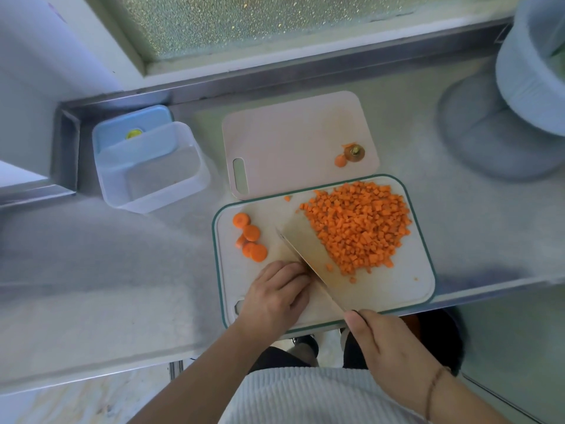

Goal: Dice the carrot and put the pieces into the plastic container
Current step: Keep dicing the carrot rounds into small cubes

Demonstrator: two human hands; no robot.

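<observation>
Hundreds of carrot dice (359,224) heap right of centre — right hand (382,341) grips the knife (308,264), left hand (275,293), fingers curled, presses something hidden on the cutting board (397,286).

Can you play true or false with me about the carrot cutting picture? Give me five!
1. The plastic container is full of carrot cubes. False: no carrot pile is in it; the diced carrot pile lies on the green-edged cutting board.
2. The right hand holds the knife. True.
3. Some round carrot slices wait on the board left of the knife. True.
4. The carrot top lies on the pink cutting board. True.
5. The left hand is holding the container. False: it rests on the green-edged board beside the blade.
</observation>
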